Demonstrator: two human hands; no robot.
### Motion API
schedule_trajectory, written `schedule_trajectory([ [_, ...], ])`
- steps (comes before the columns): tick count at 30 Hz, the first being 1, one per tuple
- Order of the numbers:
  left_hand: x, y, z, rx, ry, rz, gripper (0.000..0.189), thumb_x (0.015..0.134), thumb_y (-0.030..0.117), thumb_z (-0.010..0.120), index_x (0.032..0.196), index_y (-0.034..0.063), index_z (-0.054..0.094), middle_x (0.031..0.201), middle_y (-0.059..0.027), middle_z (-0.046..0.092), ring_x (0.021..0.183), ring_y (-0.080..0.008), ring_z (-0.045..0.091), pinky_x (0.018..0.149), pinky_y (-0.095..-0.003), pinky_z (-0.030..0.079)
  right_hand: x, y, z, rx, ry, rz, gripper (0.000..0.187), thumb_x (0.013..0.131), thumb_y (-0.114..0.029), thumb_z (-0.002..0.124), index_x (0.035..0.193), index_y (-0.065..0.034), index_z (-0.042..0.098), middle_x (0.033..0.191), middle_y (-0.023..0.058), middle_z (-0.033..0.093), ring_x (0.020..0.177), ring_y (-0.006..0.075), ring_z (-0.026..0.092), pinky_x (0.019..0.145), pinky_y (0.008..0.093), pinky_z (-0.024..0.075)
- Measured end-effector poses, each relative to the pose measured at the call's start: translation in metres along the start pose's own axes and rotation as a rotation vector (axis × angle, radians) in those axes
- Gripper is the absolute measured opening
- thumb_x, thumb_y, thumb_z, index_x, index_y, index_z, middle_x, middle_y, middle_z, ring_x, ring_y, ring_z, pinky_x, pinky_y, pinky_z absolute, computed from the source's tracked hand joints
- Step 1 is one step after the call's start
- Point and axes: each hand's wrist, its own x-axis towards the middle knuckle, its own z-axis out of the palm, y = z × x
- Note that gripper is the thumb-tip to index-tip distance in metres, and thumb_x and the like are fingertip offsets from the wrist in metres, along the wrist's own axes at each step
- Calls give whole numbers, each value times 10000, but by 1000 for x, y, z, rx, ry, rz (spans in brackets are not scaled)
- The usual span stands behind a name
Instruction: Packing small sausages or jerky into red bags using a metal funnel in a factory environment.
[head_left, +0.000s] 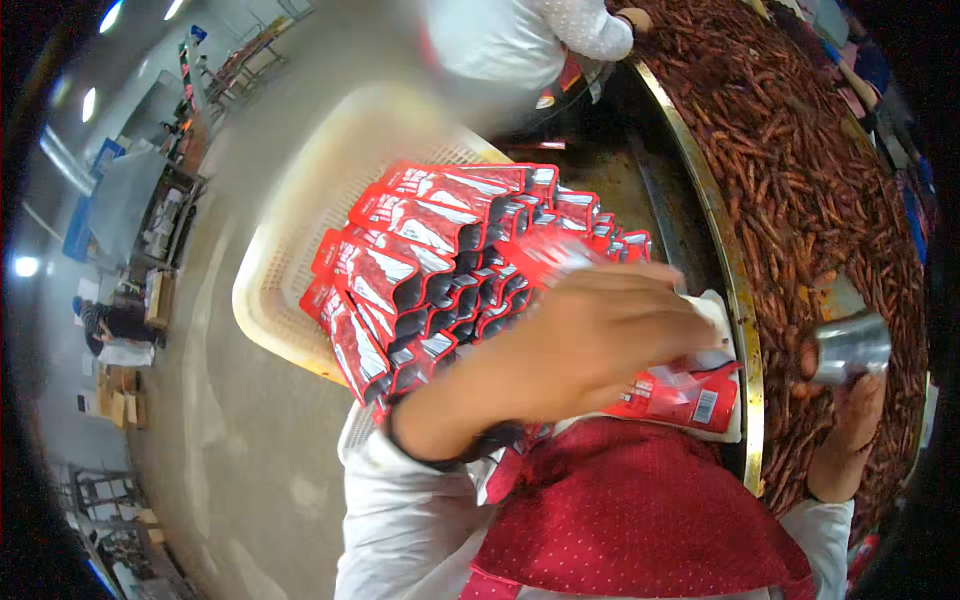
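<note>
My left hand (592, 337), blurred, reaches across packed red-and-silver pouches (382, 285) that stand with their open ends up. A smeared red pouch (551, 255) lies just beyond its fingers; whether the hand grips it cannot be told. Under and beside this hand a flat red pouch (686, 401) with a printed code rests on a white surface near my dark red apron (637, 502). My right hand (855, 412) is over the reddish-brown strips of food (787, 157), shut on a shiny metal cup or funnel (855, 349); part of the fingers is hidden by the metal.
Pouches fill part of a cream plastic basket (259, 281) at the left. A metal rim (731, 225) borders the food trough. A co-worker in white (502, 45) stands beyond the basket, near the trough. Farther left, another person (116, 322) is beside cardboard boxes (124, 397).
</note>
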Motion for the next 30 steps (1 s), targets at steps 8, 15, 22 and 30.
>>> schedule_trajectory([
  [8, -114, 10, -89, 471, 288, -795, 213, 704, 11, 684, 903, -17, 615, 980, -121, 657, 992, -236, 598, 890, -371, 436, 13, 25, -31, 148, 224, -105, 526, 959, -435, 442, 1231, 15, 431, 959, 168, 623, 618, 172, 576, 546, 314, 499],
  [15, -84, -50, 91, -5, -82, -666, 460, 670, 147, 776, 1073, 25, 591, 1063, -145, 627, 1023, -272, 578, 887, -356, 449, 32, 8, -20, 2, 400, -94, 500, 985, -424, 370, 1057, 44, 532, 647, 111, 600, 542, 206, 605, 530, 321, 504],
  [22, -117, -138, 284, -169, -636, -822, 539, 632, 354, 799, 1062, 82, 622, 976, -143, 607, 924, -314, 596, 809, -405, 480, 7, 5, -52, 7, 500, -86, 530, 965, -462, 402, 1059, 43, 536, 757, 108, 600, 533, 169, 555, 520, 304, 513],
  [30, -67, -79, 245, 26, -853, -522, 188, 772, 178, 636, 917, 62, 667, 858, -156, 633, 840, -322, 623, 736, -427, 495, -11, 45, -84, 69, 507, 121, 509, 960, -447, 434, 1061, 45, 513, 884, 135, 600, 537, 200, 583, 488, 329, 520],
])
